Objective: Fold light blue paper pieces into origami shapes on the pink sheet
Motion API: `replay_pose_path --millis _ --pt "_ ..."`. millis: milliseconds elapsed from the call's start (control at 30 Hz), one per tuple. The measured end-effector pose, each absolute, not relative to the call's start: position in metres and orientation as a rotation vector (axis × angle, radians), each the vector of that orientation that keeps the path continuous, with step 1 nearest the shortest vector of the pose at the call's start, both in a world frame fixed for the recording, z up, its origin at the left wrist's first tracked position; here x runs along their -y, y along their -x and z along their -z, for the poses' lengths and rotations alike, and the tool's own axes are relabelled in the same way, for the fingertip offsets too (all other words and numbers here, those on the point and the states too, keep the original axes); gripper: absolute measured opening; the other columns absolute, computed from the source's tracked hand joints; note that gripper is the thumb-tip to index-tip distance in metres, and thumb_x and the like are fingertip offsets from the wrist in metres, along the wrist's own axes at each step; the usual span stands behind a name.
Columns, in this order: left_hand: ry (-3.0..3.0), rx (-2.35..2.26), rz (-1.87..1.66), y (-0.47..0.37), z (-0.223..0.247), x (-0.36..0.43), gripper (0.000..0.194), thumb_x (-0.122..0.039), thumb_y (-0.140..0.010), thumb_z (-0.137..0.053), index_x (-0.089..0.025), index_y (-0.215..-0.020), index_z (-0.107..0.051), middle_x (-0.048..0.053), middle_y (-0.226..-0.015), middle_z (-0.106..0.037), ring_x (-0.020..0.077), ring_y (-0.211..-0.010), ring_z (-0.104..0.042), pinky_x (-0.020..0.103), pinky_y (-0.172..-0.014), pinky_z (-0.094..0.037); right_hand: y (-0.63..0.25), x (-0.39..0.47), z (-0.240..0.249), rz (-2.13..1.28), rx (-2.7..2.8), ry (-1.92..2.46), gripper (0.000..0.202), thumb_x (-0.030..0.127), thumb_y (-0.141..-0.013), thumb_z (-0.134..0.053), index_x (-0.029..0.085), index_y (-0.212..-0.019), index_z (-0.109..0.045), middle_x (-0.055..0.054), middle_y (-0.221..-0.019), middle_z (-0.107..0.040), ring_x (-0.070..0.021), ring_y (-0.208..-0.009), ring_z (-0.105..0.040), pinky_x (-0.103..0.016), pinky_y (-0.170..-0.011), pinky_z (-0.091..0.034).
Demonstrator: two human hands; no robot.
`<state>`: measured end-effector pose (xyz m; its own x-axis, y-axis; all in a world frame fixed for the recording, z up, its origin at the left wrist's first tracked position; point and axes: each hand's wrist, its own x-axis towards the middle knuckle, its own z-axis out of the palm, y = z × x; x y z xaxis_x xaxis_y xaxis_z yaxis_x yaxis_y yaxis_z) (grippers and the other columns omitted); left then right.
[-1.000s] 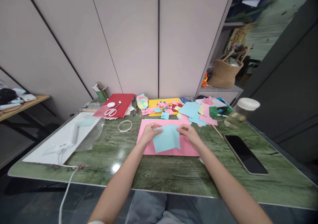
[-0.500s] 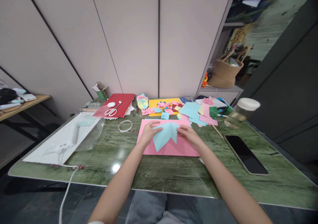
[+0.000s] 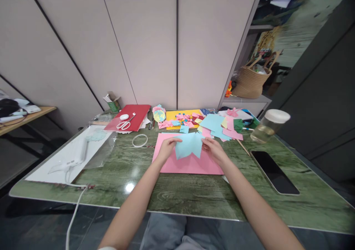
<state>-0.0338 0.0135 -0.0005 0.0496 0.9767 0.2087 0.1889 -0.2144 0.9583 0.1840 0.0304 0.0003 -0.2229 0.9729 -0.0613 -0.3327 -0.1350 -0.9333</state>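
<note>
Blue paper (image 3: 189, 147) | hands (image 3: 165, 150) (image 3: 215, 149) pinching opposite sides | forearms (image 3: 142, 191) angled inward

Paper (image 3: 189, 145) above sheet (image 3: 183, 166); scissors (image 3: 128, 121) on folder (image 3: 142, 112), behind left; phone (image 3: 274, 172) on table (image 3: 183, 196), right; bottle (image 3: 262, 132) behind phone.

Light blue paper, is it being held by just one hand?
No, the left hand and the right hand each hold one side of the light blue paper.
</note>
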Motion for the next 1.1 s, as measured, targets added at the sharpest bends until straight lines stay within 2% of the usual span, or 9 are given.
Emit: replay_pose_path --millis 167,267,467,600,733,1100 --pt "-1.509 -1.175 -1.214 0.028 -0.005 -0.007 0.035 -0.024 -0.069 -0.055 -0.019 -0.104 -0.057 0.006 -0.11 -0.056 0.018 -0.095 -0.051 0.029 -0.08 -0.039 -0.183 -0.029 -0.002 -1.566 1.135 0.894 0.026 0.035 -0.063 -0.064 0.017 -0.056 -0.046 0.006 -0.052 -0.041 -0.0068 -0.049 -0.039 -0.021 -0.05 -0.031" --pt "-1.563 -1.212 -1.246 0.026 -0.009 -0.004 0.048 -0.022 -0.062 -0.062 -0.022 -0.11 -0.052 0.005 -0.114 -0.053 0.0183 -0.097 -0.05 0.028 -0.08 -0.039 -0.183 -0.03 -0.001 -1.552 1.155 0.908 0.028 0.037 -0.062 -0.064 0.018 -0.056 -0.045 0.006 -0.052 -0.041 -0.0073 -0.049 -0.039 -0.022 -0.051 -0.032" --pt "-1.615 -1.203 -1.201 0.027 -0.01 -0.003 0.024 -0.022 -0.069 -0.053 -0.018 -0.09 -0.064 0.006 -0.095 -0.063 0.0186 -0.089 -0.055 0.03 -0.08 -0.04 -0.185 -0.034 0.003 -1.513 1.137 0.931 0.028 0.039 -0.062 -0.063 0.018 -0.056 -0.045 0.006 -0.05 -0.039 -0.0077 -0.048 -0.038 -0.023 -0.052 -0.035" --pt "-1.559 -1.224 -1.19 0.025 -0.011 -0.002 0.028 -0.023 -0.068 -0.055 -0.019 -0.095 -0.063 0.005 -0.102 -0.061 0.0199 -0.095 -0.053 0.03 -0.082 -0.039 -0.187 -0.037 0.006 -1.406 1.172 0.988 0.026 0.04 -0.062 -0.062 0.019 -0.057 -0.047 0.005 -0.053 -0.044 -0.0092 -0.051 -0.042 -0.024 -0.055 -0.037" --pt "-1.532 -1.333 -1.183 0.02 -0.012 -0.001 0.039 -0.024 -0.06 -0.064 -0.019 -0.098 -0.061 0.005 -0.102 -0.061 0.0202 -0.089 -0.055 0.028 -0.075 -0.043 -0.187 -0.038 0.008 -1.308 1.235 1.026 0.026 0.043 -0.061 -0.062 0.019 -0.059 -0.05 0.001 -0.058 -0.051 -0.0129 -0.057 -0.048 -0.027 -0.059 -0.04" --pt "-1.599 -1.387 -1.23 0.016 -0.014 0.001 0.044 -0.019 -0.058 -0.066 -0.022 -0.102 -0.059 0.003 -0.103 -0.059 0.0181 -0.088 -0.055 0.024 -0.069 -0.045 -0.188 -0.04 0.012 -1.286 1.246 1.009 0.027 0.044 -0.062 -0.061 0.019 -0.06 -0.052 0.002 -0.056 -0.052 -0.0121 -0.054 -0.049 -0.026 -0.058 -0.04"
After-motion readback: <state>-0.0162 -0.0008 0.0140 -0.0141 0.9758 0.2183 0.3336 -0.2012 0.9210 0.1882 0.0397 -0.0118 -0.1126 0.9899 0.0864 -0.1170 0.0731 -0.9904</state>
